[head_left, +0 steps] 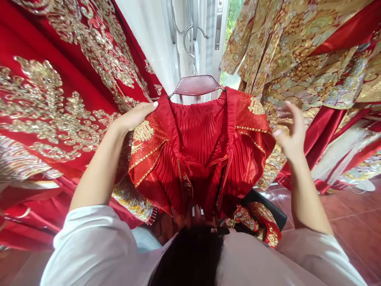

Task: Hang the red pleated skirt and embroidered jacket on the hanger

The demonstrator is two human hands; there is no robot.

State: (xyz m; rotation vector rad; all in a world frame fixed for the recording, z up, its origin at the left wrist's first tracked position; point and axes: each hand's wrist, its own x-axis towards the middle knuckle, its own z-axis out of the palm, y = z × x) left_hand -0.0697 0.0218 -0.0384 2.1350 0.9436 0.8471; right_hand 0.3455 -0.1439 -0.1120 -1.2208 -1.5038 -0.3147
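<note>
A red pleated dress [202, 119] with gold-trimmed shoulder flaps hangs in front of me, its neckline gathered. It is on a wire hanger [195, 85] with a dark pink centre panel and a metal hook at the top. My left hand [135, 115] grips the dress at its left shoulder, thumb on top and the other fingers hidden behind the cloth. Beside the right shoulder, my right hand [290, 129] is open, its fingers curved and apart. The lower part of the dress is dark and partly hidden by my head and hair.
Red gowns with gold sequins [44, 79] hang close on the left. Gold patterned garments [285, 51] hang on the right. Behind the hanger stands a white door frame [218, 24]. Red-and-gold cloth [262, 218] lies low by a black object, above a red tiled floor [351, 214].
</note>
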